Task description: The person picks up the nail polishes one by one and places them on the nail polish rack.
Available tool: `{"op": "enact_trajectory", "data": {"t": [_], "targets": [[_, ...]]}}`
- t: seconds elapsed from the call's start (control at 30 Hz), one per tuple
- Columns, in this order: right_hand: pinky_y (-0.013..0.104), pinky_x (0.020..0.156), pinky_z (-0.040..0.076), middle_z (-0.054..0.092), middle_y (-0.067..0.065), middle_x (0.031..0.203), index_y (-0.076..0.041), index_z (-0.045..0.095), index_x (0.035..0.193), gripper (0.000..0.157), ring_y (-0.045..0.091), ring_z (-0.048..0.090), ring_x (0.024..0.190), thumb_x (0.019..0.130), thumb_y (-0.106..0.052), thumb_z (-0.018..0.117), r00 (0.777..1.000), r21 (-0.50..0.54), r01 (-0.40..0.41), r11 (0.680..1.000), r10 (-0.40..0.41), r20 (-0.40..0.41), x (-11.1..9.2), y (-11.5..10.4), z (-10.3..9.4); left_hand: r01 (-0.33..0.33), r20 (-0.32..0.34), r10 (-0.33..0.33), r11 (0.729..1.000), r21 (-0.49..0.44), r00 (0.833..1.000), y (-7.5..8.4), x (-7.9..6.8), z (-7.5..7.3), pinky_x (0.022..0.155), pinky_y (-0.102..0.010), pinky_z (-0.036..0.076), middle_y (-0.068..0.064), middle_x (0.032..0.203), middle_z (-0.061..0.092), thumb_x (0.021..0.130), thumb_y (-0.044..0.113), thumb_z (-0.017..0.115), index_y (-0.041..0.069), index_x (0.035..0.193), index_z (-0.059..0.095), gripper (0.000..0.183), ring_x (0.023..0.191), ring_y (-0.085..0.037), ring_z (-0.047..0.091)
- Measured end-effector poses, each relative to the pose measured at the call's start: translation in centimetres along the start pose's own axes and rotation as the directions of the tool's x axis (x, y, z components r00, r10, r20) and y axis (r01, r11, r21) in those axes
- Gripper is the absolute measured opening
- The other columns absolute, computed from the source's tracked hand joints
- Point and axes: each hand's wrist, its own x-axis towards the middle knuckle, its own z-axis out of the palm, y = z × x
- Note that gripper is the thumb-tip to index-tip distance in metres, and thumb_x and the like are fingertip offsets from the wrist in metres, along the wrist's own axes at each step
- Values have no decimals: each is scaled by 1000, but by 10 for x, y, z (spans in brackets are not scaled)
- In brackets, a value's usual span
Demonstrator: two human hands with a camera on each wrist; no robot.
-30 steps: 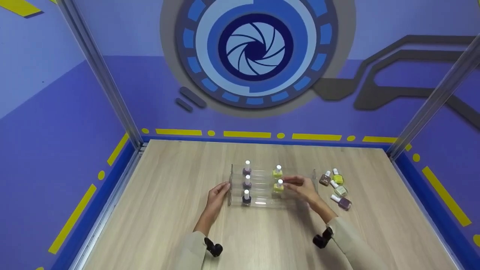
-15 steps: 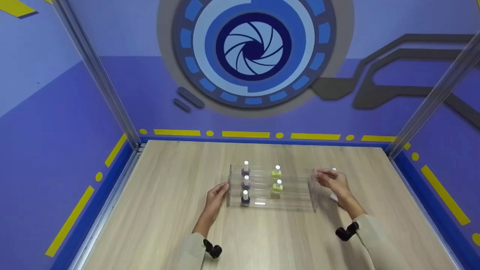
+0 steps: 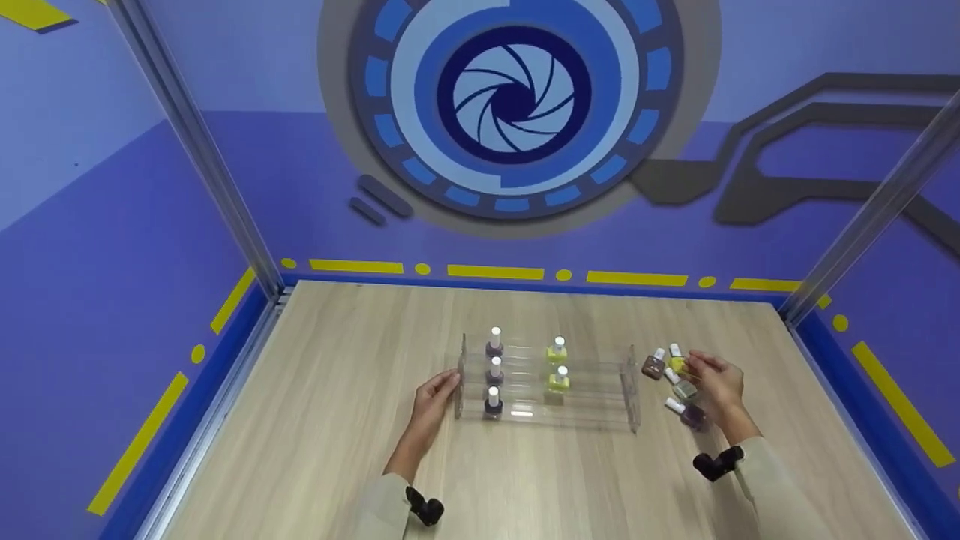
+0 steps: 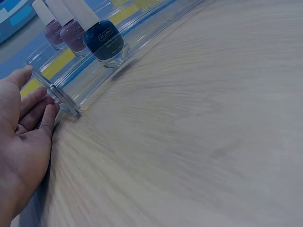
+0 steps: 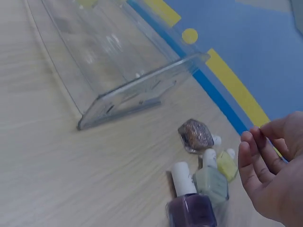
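A clear acrylic display rack (image 3: 592, 409) with stepped shelves stands mid-table. My left hand (image 3: 431, 401) grips its left end panel (image 4: 59, 94), fingers bent at the outer face. Down the rack's left side stand two mauve nail polish bottles (image 3: 493, 371) and a dark blue one (image 4: 106, 42). Two yellow bottles (image 3: 558, 381) stand further right on the rack. My right hand (image 3: 718, 386) hovers beside the loose bottles, fingers loosely bent with nothing between them. Nearest its fingertips is a yellow nail polish bottle (image 5: 227, 165), lying on the table.
Close to the yellow bottle lie a glittery brown bottle (image 5: 195, 135), a pale green one (image 5: 211, 184) and a dark purple one (image 5: 191, 211). They are right of the rack on the wooden table (image 3: 337, 337). Blue-purple walls (image 3: 247, 180) enclose the table's back and sides.
My right hand has left the front yellow bottle on the rack and moved right to the loose bottles. My left hand has stayed at the rack's left end.
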Motion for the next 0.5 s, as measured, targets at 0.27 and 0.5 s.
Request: {"op": "enact_trajectory", "data": {"t": [0.27, 0.5], "targets": [[19, 82, 60, 68, -9, 93, 6, 51, 141, 41, 2, 66, 88, 104, -10, 55, 995, -132, -46, 990, 34, -99, 18, 10, -4, 2, 8, -2, 1000, 4, 1000, -4, 2, 1, 113, -34, 48, -12, 134, 63, 102, 40, 63, -1, 136, 61, 53, 119, -11, 60], [16, 76, 55, 64, 16, 128, 4, 54, 141, 47, 17, 62, 106, 105, -26, 52, 1000, -464, 17, 886, -17, 4, 35, 11, 8, -17, 5, 17, 1000, -1, 1000, -3, 4, -2, 112, -31, 49, -16, 136, 62, 102, 38, 63, -1, 135, 61, 51, 120, -10, 60]]}}
